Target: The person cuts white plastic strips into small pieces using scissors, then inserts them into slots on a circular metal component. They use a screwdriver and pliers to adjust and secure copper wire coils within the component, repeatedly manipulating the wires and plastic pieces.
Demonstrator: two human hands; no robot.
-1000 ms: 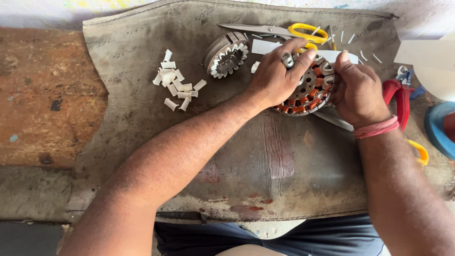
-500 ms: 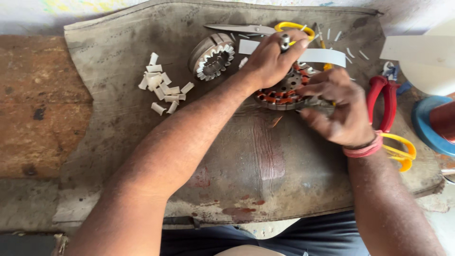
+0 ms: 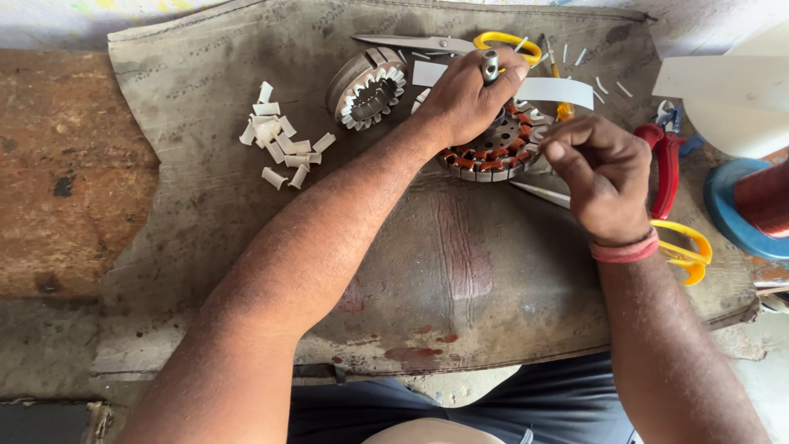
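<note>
Head view: a worn grey mat (image 3: 246,238) covers most of a rough brown wooden bench (image 3: 66,164), and the mat is stained and creased near its front edge. On it, left of centre, lies a small heap of folded white paper slips (image 3: 278,144). Beside that stands a bare steel stator core (image 3: 367,86) with its slots empty. At the far edge rest scissors with yellow handles (image 3: 493,41), a white paper strip (image 3: 542,86) and a few thin paper slivers. At the right are red-handled pliers (image 3: 666,160), a second pair of yellow-handled scissors (image 3: 686,247) and a blue spool of copper wire (image 3: 752,201).

The left hand (image 3: 464,99) lies curled over the wound stator (image 3: 493,148), which sits at the middle of the mat, pressing it down from above. The right hand (image 3: 600,173) hovers just beside the stator's right edge, thumb and forefinger pinched narrowly together; what they pinch, I cannot tell.

Compared with half a second ago, the right hand has lifted off the stator and drawn toward the body, while the left has stayed on top.
</note>
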